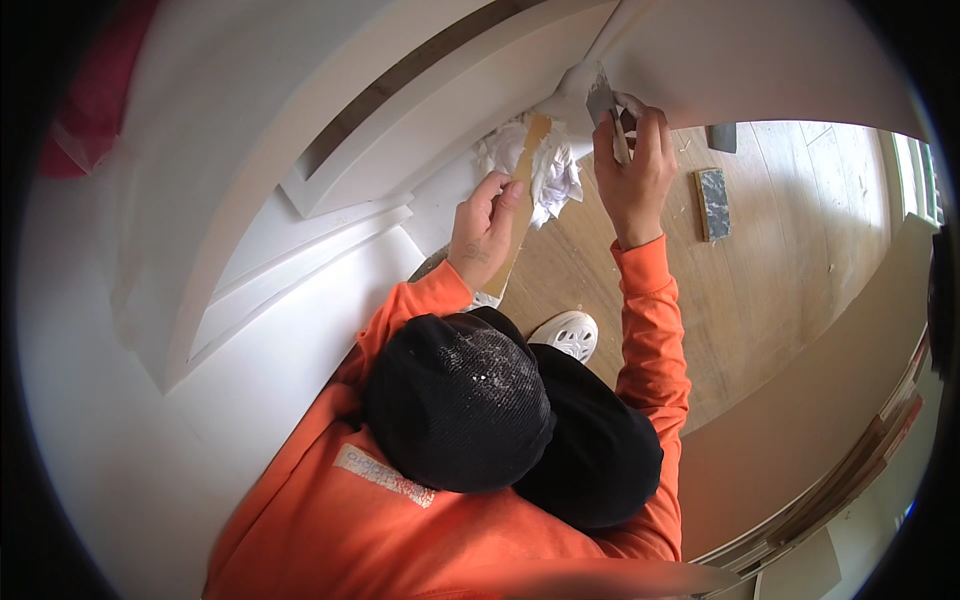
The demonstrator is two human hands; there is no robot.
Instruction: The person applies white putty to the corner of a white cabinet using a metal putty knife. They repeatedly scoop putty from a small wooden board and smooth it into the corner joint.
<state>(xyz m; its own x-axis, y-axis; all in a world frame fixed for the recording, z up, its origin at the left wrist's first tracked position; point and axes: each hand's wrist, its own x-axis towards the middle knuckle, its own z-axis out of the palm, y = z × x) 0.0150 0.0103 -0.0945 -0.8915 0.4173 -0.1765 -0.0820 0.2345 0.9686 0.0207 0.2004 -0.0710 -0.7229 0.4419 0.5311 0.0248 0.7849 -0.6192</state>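
My right hand (637,165) grips a small putty knife (601,101), its grey-smeared blade tip against the white panel (720,60) near a corner seam. A thin tan strip (534,142), seemingly a board offcut, is pinched in my left hand (487,225); it runs from beside the crumpled white paper or plastic (555,176) down toward my knees. The crumpled material lies below the corner, partly behind the strip. Its contents cannot be told.
On the wooden floor (787,225) lie a rectangular block with a dark mottled face (712,204) and a grey block (722,138). White stepped panels (300,270) stand at left. Large boards (810,375) lean at lower right. My white clog (568,334) is below.
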